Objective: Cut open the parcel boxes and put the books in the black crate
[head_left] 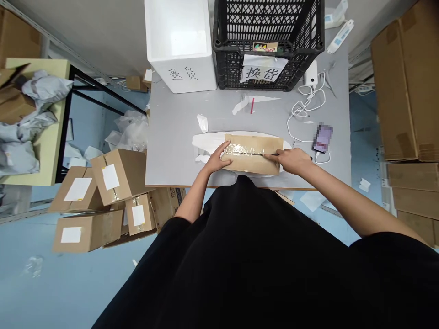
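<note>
A flat brown cardboard box (254, 167) lies on the table near its front edge, with white paper or wrapping under it. Shiny clear tape (240, 150) runs along its top, and a dark slit follows the middle seam. My left hand (216, 159) grips the box's left end, fingers at the far side and thumb on top. Closed around a slim dark tool, apparently a box cutter (272, 154), my right hand (292, 160) is over the right part of the box. The tool's tip is at the seam; its handle is mostly hidden by my fingers.
Behind the box stand a white bin (181, 75) and a black plastic crate (264, 68). A phone (322, 138) with a white cable (300, 109) lies at the right. Paper scraps (202, 123) litter the grey table (171, 155). Cardboard boxes (120, 176) are piled at the left.
</note>
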`<action>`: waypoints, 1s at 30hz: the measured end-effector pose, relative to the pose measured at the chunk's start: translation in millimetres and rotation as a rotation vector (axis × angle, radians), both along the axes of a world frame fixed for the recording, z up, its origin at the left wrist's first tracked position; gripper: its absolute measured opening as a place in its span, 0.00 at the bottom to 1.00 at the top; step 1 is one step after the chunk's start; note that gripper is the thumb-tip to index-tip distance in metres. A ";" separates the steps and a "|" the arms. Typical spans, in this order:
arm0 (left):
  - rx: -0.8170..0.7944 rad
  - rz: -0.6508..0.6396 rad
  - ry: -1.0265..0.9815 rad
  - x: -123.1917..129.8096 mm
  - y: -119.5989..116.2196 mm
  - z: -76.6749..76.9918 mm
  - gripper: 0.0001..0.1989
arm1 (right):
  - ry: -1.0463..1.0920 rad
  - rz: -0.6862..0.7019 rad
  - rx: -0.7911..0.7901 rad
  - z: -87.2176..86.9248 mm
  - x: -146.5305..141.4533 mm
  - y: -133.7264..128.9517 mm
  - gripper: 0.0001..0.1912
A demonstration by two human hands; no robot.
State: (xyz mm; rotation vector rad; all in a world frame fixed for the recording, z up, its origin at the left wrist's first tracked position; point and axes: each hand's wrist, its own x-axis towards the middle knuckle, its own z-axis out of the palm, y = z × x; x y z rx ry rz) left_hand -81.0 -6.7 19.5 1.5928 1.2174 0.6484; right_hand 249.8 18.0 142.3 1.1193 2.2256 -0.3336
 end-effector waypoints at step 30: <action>-0.016 -0.005 0.085 1.5 -1.0 3.6 0.44 | 0.118 -0.152 0.010 -9.5 83.8 -16.8 0.41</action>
